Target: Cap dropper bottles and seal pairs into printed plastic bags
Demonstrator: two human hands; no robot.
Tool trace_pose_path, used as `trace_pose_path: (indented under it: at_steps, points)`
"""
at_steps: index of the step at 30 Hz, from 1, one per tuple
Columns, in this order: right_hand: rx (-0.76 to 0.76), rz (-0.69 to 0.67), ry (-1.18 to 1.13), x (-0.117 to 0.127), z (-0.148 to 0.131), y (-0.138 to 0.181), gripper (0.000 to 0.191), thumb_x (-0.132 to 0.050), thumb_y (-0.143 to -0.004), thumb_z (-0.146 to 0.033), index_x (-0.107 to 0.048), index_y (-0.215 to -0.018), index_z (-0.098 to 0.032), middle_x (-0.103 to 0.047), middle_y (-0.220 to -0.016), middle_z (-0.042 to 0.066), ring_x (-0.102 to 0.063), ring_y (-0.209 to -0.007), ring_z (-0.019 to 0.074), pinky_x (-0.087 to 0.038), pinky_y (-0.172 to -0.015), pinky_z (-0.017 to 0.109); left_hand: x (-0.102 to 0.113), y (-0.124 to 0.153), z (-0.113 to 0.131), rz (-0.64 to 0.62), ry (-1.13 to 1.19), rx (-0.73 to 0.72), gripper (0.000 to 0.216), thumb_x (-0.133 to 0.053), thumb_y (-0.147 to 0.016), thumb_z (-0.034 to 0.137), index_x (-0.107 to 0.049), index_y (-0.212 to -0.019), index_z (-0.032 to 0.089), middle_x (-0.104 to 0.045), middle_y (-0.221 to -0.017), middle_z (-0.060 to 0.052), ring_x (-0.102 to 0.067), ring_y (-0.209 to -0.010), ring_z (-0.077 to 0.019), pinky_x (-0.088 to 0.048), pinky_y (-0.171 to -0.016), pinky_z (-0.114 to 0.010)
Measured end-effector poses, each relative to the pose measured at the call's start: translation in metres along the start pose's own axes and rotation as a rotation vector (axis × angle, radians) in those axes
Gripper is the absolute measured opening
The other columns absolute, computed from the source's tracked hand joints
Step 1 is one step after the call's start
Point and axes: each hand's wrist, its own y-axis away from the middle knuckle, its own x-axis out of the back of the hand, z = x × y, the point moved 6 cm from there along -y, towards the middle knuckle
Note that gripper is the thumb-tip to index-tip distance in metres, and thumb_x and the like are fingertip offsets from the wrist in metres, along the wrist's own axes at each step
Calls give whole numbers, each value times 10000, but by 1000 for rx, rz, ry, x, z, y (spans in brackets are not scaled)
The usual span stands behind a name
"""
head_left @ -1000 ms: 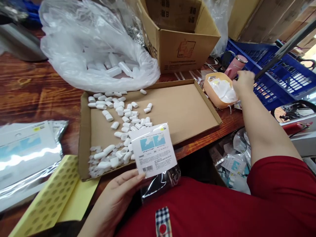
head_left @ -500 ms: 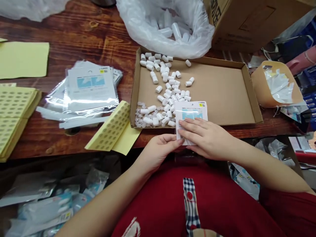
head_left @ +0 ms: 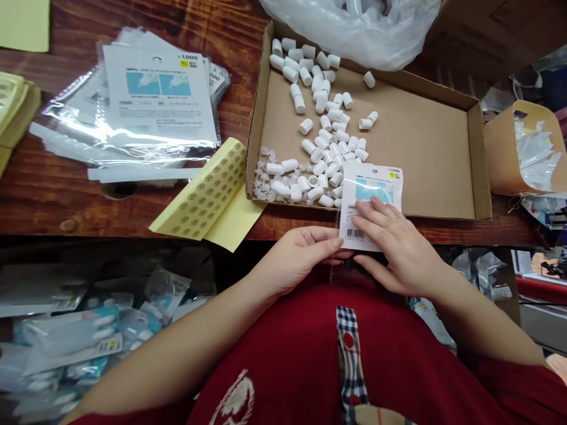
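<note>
We logged the printed packet (head_left: pixel 362 186) at the front edge of the tray (head_left: pixel 429 153), its top lapping over the rim, its barcode end towards the body. Left hand (head_left: pixel 305 254): thumb on the packet's lower left corner, fingers tucked underneath, so a narrow pinch, probably to stop it sliding. Right hand (head_left: pixel 396 251): fingers laid fairly flat over the card face, thumb well apart below, no grip; we read that as pressing or smoothing. Whether the rim bore the packet's weight, we couldn't tell.

White caps (head_left: pixel 325 136) lay scattered in the tray's left half, clear bits (head_left: pixel 263 184) heaped in the near left corner; we took the walls as there to keep small parts from rolling off. Right half bare cardboard.

On the surface (head_left: pixel 80 29), we saw flat packets (head_left: pixel 159 115) stacked left of the tray, faces up, likely for easy picking. The yellow sticker sheet (head_left: pixel 208 186) sat just beside the tray, one part folded up, dots outward, presumably handy for peeling. Plastic bag (head_left: pixel 390 44) behind the tray, peach bin (head_left: pixel 500 153) at its right end, both seemingly kept within reach. Bagged packs (head_left: pixel 88 330) lay lower left, below the surface.
</note>
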Motion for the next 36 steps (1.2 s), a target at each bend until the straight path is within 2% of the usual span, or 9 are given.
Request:
trace_pose_path:
  at_steps: [3, 6, 8, 13, 16, 19, 26, 30, 36]
  points:
    - [99, 31, -21, 3, -14, 8, 406, -609, -866, -349, -504, -1223, -188, -479, -1411, 157, -343, -1392, 278, -390, -1080, 502, -3, -1, -1, -15, 24, -10, 218, -775, -719, 290, -762, -894, 161, -774, -854, -59, -706, -776, -156, -522, -810, -263]
    - [185, 94, 75, 6, -29, 11, 201, -631, -852, -250, -558, -1038, -238, -585, -1266, 82, -475, -1268, 219, -451, -1025, 410, -4, -2, -2, -26, 41, -16, 217, -765, -727, 282, -761, -908, 163, -772, -882, -56, -705, -809, -162, -522, -811, -259]
    - [209, 133, 141, 8, -36, 9, 153, -629, -850, -201, -583, -988, -249, -625, -1164, 48, -527, -1175, 191, -470, -986, 358, -4, -3, -4, -27, 49, -12, 204, -759, -733, 270, -760, -908, 167, -772, -876, -49, -704, -810, -157, -522, -783, -238]
    - [236, 83, 129, 13, -41, -2, 63, -605, -868, -173, -632, -853, -228, -675, -972, 30, -584, -1009, 182, -492, -920, 329, -8, -5, -6, -67, 87, -10, 197, -768, -711, 268, -763, -880, 166, -773, -856, -40, -702, -783, -159, -524, -781, -248]
    - [163, 26, 11, 17, -37, -8, 69, -555, -900, -190, -619, -887, -211, -664, -942, 50, -590, -987, 194, -508, -872, 351, -11, -4, -7, -109, 91, -9, 200, -782, -690, 284, -767, -851, 166, -772, -814, -32, -699, -747, -166, -530, -755, -261]
    - [45, -32, -75, 17, -32, -16, 76, -511, -918, -191, -586, -901, -187, -639, -957, 80, -592, -957, 205, -503, -841, 370, -13, -2, -7, -143, 64, -1, 177, -778, -704, 279, -771, -838, 164, -766, -759, -20, -688, -714, -138, -513, -728, -220]
    - [-225, -83, -21, 11, -23, -32, 72, -510, -889, -160, -563, -841, -172, -594, -999, 107, -547, -931, 238, -464, -836, 401, -15, -2, -12, -270, 61, 15, 223, -783, -719, 293, -761, -890, 153, -768, -845, -40, -692, -754, -133, -499, -806, -239]
    - [-252, -71, 46, 6, -24, -33, 87, -517, -879, -153, -568, -808, -163, -581, -967, 111, -534, -898, 239, -446, -825, 401, -12, -4, -15, -316, 42, 12, 285, -776, -720, 371, -755, -904, 154, -765, -886, -50, -686, -851, -155, -490, -836, -251]
    - [-246, -32, 130, 2, -24, -32, 81, -517, -865, -137, -563, -803, -163, -584, -940, 113, -530, -888, 248, -437, -813, 411, -8, -7, -18, -310, 7, 39, 327, -770, -718, 402, -748, -940, 162, -759, -935, -45, -678, -887, -165, -475, -861, -267]
